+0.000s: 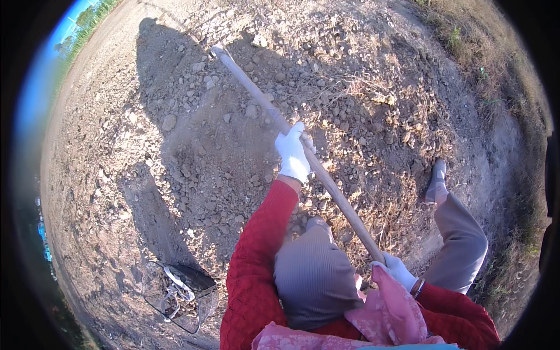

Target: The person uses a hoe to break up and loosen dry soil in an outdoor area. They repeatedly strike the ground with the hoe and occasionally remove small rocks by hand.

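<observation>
My left hand (292, 151), in a white glove, is closed around the middle of a long wooden tool handle (337, 192). Lower down, near my body, my right hand (397, 270) grips the handle's near end, also in a white glove. From there the handle slants up and left to a metal tool head (218, 49), which is seen edge-on at the far end; its exact shape cannot be told. Loose, cloddy soil (218, 144) lies under the handle, partly in my shadow. A pink patterned cloth (389, 306) hangs beside my right hand.
A mesh basket (208, 302) with white straps and small lumps in it stands on the soil at lower left. My feet, in grey footwear (437, 179), are apart. Dry stalks (358, 85) lie ahead, a pale stone (259, 41) sits farther off, and dry grass (477, 39) borders the right.
</observation>
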`<state>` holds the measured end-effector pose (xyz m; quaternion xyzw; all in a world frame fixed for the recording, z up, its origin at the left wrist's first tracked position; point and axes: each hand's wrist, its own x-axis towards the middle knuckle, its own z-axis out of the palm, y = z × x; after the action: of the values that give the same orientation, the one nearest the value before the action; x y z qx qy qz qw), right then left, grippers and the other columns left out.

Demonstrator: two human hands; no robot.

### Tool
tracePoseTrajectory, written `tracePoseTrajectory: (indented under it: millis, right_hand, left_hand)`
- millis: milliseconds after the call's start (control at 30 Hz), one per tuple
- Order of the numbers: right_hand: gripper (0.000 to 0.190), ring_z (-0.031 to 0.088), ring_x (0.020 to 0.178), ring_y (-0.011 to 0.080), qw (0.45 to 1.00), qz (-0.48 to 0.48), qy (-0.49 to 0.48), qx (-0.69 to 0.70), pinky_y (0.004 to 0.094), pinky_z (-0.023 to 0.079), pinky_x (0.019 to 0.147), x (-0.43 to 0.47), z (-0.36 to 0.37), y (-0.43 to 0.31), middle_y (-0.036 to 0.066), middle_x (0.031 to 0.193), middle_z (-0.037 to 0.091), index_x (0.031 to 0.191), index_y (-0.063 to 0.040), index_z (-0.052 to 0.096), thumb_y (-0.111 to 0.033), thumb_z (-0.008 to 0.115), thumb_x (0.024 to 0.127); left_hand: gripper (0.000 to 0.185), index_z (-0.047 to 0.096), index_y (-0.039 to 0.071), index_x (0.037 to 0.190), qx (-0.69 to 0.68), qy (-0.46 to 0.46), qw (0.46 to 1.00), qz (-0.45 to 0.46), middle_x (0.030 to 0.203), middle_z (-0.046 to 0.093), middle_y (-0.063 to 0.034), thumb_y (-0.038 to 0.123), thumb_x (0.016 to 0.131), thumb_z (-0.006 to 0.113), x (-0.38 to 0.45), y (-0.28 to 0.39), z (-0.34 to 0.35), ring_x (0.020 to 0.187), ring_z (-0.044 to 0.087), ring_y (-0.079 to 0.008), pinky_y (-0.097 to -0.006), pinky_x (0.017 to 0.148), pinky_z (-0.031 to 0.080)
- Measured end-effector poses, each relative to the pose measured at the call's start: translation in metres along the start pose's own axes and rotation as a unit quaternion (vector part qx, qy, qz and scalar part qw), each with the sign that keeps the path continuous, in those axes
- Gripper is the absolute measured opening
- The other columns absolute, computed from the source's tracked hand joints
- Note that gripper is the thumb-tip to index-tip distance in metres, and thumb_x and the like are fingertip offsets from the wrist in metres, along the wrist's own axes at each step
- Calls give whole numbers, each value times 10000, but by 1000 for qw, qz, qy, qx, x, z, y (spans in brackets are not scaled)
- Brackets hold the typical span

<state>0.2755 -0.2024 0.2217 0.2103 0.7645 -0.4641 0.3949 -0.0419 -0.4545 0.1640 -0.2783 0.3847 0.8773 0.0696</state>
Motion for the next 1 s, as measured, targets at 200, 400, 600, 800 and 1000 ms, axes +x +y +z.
tracePoseTrajectory:
  millis: [200,400,600,800,1000]
  right_hand:
    - [520,485,490,48,973,-95,-64,201,228,391,418,136,18,-130,-41,669,543,1011,-29,619,-547,648,970]
    - [367,498,458,130,951,-158,-118,239,292,399,400,300,21,-357,2,627,537,915,-29,599,-384,679,962]
    - [354,521,427,128,953,-84,-121,266,294,404,374,303,22,-227,12,613,555,949,4,619,-337,713,927]
    - [431,613,672,133,992,39,-35,118,279,490,597,143,55,26,66,778,649,1096,5,642,-406,651,969]
    - [448,638,791,157,996,82,38,21,319,524,693,59,67,195,85,884,686,1177,15,606,-365,690,954]
  left_hand:
    - [347,479,-3,1184,127,-108,955,244,813,599,-81,90,923,688,90,108,66,540,602,-167,-311,450,512]
    - [269,544,-52,1038,360,9,908,215,680,584,-106,96,865,687,217,164,55,494,602,-241,-378,428,491]
    - [222,542,-26,978,300,39,945,121,729,572,-101,111,855,665,212,-7,-39,526,575,-221,-377,464,461]
    - [254,508,19,1032,291,6,951,-105,792,600,-86,58,889,713,-57,-136,-60,576,652,-211,-343,498,549]
    - [184,543,51,991,38,4,996,-78,726,551,-51,110,890,685,-22,-138,-60,539,587,-190,-355,471,502]
